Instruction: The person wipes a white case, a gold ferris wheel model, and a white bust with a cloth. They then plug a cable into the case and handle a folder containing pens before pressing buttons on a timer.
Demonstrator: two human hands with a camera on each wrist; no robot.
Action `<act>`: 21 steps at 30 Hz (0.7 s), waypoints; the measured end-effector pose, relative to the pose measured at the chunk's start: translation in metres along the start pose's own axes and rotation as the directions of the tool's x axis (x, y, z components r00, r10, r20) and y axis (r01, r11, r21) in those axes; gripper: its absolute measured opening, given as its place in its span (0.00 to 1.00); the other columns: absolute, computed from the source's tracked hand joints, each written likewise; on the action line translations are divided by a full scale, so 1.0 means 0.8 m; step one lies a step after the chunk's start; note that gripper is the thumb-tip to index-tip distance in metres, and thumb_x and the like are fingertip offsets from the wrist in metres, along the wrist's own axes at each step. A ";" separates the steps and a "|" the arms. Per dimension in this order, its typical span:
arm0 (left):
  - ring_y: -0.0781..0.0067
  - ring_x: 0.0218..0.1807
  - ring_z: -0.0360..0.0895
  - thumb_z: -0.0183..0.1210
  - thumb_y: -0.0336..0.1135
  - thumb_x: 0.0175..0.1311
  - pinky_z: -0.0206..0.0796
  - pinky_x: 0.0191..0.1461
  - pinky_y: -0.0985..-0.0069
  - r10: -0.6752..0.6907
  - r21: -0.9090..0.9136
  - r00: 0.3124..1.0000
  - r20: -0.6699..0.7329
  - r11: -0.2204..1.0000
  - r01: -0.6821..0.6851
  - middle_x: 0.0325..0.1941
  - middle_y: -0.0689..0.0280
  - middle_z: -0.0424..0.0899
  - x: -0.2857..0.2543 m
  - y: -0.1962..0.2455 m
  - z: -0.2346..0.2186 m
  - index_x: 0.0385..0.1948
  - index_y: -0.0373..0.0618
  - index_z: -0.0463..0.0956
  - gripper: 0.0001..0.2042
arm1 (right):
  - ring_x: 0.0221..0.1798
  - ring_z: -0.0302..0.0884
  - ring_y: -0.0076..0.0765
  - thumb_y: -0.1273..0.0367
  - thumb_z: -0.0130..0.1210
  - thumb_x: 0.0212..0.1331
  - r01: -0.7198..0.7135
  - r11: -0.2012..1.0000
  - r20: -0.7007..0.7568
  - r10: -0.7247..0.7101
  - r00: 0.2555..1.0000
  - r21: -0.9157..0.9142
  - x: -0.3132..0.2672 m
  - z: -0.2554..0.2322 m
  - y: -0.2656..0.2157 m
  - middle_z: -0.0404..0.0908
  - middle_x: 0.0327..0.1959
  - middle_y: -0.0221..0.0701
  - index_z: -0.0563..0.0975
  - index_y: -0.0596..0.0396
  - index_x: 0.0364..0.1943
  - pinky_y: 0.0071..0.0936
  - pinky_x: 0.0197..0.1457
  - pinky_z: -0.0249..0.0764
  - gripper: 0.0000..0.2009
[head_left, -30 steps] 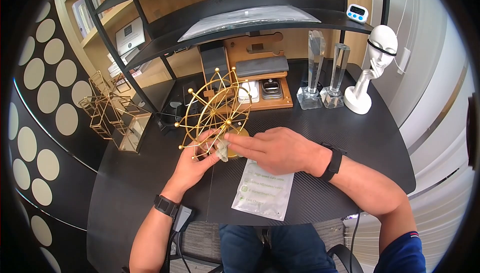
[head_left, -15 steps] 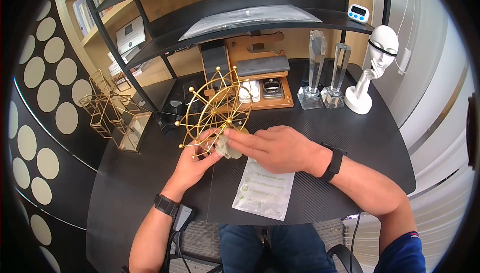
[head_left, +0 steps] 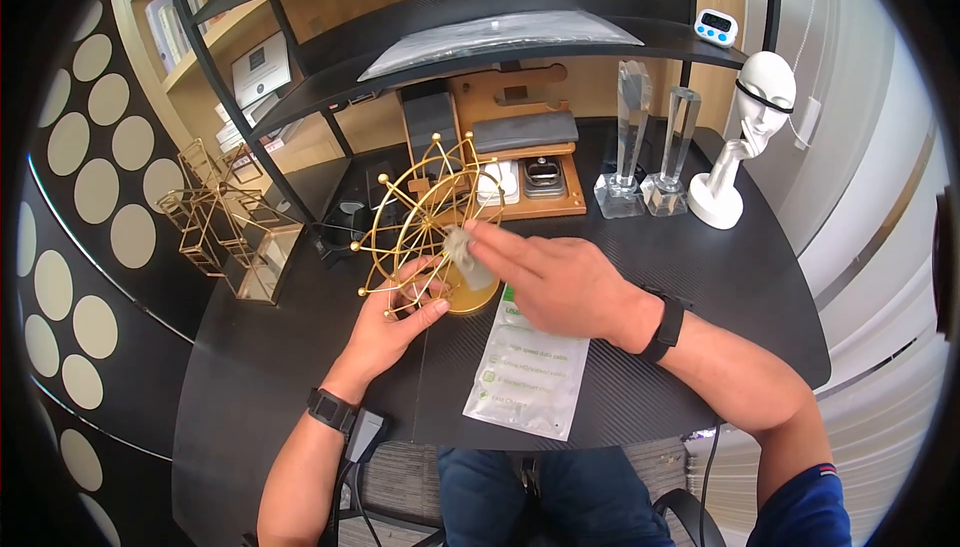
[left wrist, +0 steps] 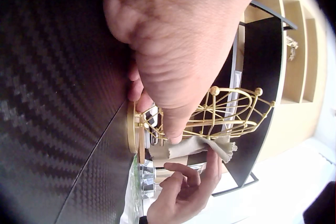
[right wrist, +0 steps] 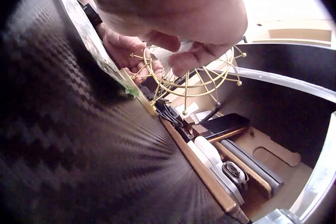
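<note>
A gold wire Ferris wheel ornament [head_left: 428, 226] stands on a round gold base [head_left: 472, 299] on the black desk. My left hand [head_left: 395, 325] grips the lower part of its frame, thumb at the near side and the other fingers behind the wires. With my right hand [head_left: 570, 287] I hold a crumpled grey cloth [head_left: 468, 259] against the wheel's right side, near the hub. In the left wrist view the cloth [left wrist: 197, 146] hangs along the wires under the right fingertips. The right wrist view shows the fingers bent around it.
A white printed plastic packet [head_left: 525, 382] lies in front of the right forearm. Behind stand a wooden organizer [head_left: 555, 209], two crystal trophies [head_left: 622, 197] and a white head figurine [head_left: 715, 202]. A geometric gold ornament [head_left: 262, 272] sits at left, below a black shelf [head_left: 440, 57].
My right hand and the cloth have moved up along the wheel, from its lower frame toward the hub, uncovering the base. The left hand and the ornament have stayed in place.
</note>
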State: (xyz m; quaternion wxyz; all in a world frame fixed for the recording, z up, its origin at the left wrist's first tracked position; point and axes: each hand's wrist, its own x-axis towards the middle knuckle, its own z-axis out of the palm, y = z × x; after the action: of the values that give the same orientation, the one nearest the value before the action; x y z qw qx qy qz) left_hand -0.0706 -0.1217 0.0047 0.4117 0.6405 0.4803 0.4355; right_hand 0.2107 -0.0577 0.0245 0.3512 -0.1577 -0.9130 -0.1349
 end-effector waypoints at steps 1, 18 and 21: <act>0.87 0.50 0.76 0.70 0.33 0.73 0.70 0.54 0.83 -0.010 0.019 1.000 -0.002 1.000 0.010 0.53 0.73 0.85 0.000 0.000 0.000 0.75 0.42 0.70 0.31 | 0.37 0.84 0.29 0.75 0.63 0.47 -0.037 0.999 -0.023 0.037 0.999 -0.006 0.001 -0.002 0.000 0.72 0.79 0.32 0.76 0.56 0.67 0.28 0.45 0.84 0.34; 0.87 0.48 0.76 0.71 0.33 0.72 0.68 0.52 0.84 0.013 -0.006 1.000 -0.025 1.000 -0.013 0.53 0.73 0.85 0.001 -0.005 0.001 0.75 0.42 0.70 0.31 | 0.38 0.83 0.32 0.73 0.61 0.52 0.053 0.999 0.071 -0.053 0.996 0.008 -0.002 0.000 0.002 0.68 0.81 0.37 0.73 0.61 0.71 0.30 0.44 0.84 0.35; 0.87 0.48 0.76 0.71 0.33 0.72 0.67 0.51 0.84 0.016 0.007 1.000 -0.024 1.000 -0.016 0.53 0.73 0.85 0.001 -0.004 0.000 0.74 0.42 0.70 0.31 | 0.38 0.85 0.30 0.76 0.62 0.47 -0.017 1.000 0.038 0.018 0.999 -0.018 -0.001 0.004 0.000 0.72 0.79 0.32 0.76 0.57 0.68 0.29 0.43 0.85 0.35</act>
State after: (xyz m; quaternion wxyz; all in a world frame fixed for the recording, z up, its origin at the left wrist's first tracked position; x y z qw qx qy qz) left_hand -0.0711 -0.1200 0.0014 0.4003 0.6404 0.4814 0.4449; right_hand 0.2094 -0.0564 0.0217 0.3334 -0.1714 -0.9169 -0.1371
